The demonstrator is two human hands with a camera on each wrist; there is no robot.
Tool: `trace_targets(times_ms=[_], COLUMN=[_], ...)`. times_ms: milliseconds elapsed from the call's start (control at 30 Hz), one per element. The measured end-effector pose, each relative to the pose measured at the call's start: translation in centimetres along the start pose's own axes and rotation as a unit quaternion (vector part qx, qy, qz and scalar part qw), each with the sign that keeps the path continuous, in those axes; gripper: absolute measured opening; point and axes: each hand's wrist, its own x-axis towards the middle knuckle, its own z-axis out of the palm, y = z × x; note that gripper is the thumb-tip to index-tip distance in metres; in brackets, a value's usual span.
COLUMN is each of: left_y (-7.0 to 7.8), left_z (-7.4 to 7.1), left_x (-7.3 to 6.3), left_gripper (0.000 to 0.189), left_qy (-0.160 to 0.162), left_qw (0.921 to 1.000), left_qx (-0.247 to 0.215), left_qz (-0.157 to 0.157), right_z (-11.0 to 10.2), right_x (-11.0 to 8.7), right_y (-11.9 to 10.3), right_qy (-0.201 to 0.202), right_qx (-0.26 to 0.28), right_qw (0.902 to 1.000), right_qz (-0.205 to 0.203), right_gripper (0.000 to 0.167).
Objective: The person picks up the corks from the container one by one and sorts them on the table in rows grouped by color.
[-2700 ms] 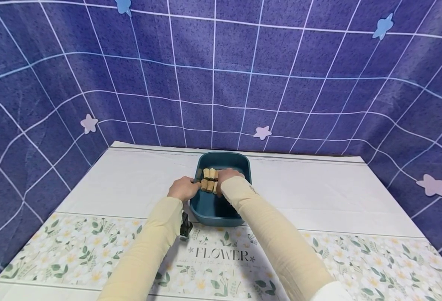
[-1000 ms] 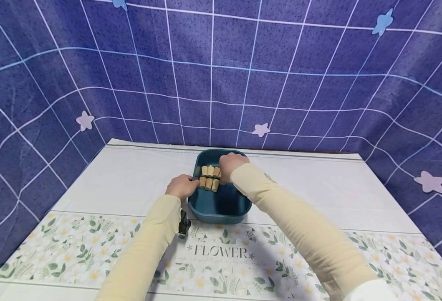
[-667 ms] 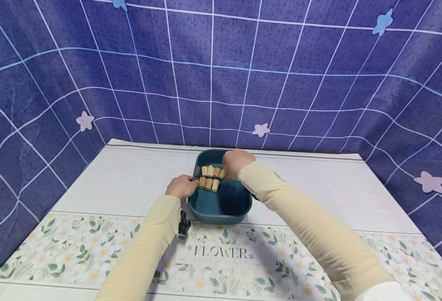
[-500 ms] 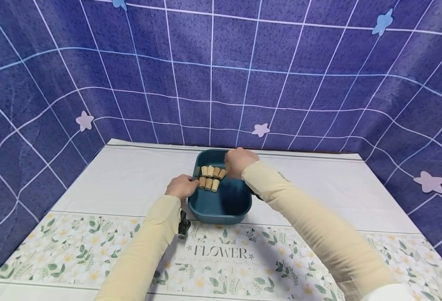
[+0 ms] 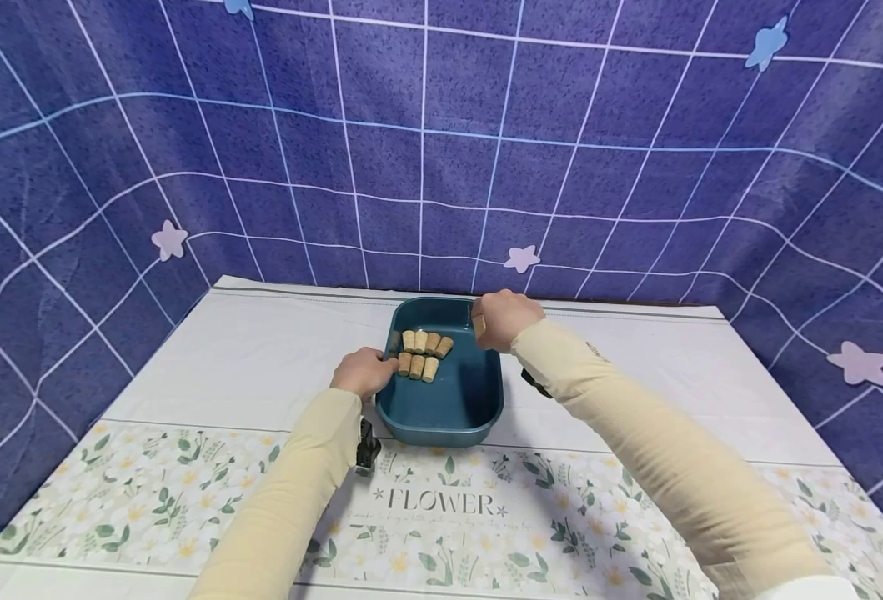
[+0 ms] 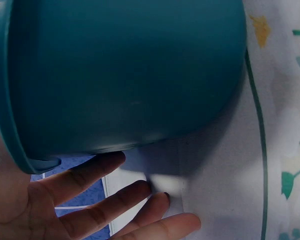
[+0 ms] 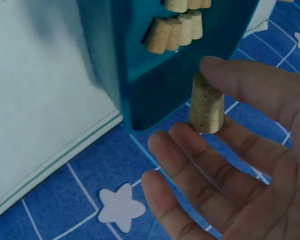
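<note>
A deep teal plastic bin (image 5: 441,437) stands on the table. My left hand (image 5: 363,372) holds its left rim, thumb over the edge and fingers along the outer wall (image 6: 135,75). Between the thumb and fingers of my right hand (image 5: 507,319) is a tapered cork stopper (image 7: 207,107), pinched above the bin's right rim. Several more cork stoppers (image 5: 430,369) lie inside the bin toward the left, in two side-by-side rows. The rightmost cork (image 5: 444,347) of the far row leans at a slant. In the left wrist view the left thumb is hidden behind the bin.
The table's white cloth (image 5: 283,333) has a floral band (image 5: 186,492) printed with "FLOWER" nearer the body. Behind and at both sides hangs a blue curtain (image 5: 381,208) with white grid lines and stars. A dark wrist camera (image 5: 367,446) sits under the left sleeve.
My right hand has come up from among the corks and moved right to the bin's rim, carrying a cork. The corks it covered now show. My left hand stays at the left rim.
</note>
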Motion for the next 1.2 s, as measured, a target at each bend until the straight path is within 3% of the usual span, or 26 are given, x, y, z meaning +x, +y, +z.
trace_targets(times_ms=[433, 733, 867, 1200], left_y=[0.0, -0.1, -0.1, 0.2], left_z=[-0.1, -0.1, -0.1, 0.0], left_x=[-0.1, -0.2, -0.2, -0.3], left_gripper=[0.048, 0.048, 0.049, 0.047], left_qy=[0.004, 0.005, 0.004, 0.005], left_qw=[1.0000, 1.0000, 1.0000, 1.0000], left_qx=[0.000, -0.001, -0.003, -0.006], left_qz=[-0.003, -0.006, -0.006, -0.003], right_z=[0.0, 0.9, 1.4, 3.3], right_x=[-0.2, -0.3, -0.3, -0.3], right_y=[2.9, 4.4, 5.2, 7.3], right_qy=[0.025, 0.021, 0.025, 0.041], right_qx=[0.011, 0.011, 0.022, 0.043], right_qw=[0.9996, 0.9996, 0.9994, 0.9982], right_qz=[0.011, 0.016, 0.011, 0.010], right_gripper=[0.042, 0.024, 0.008, 0.007])
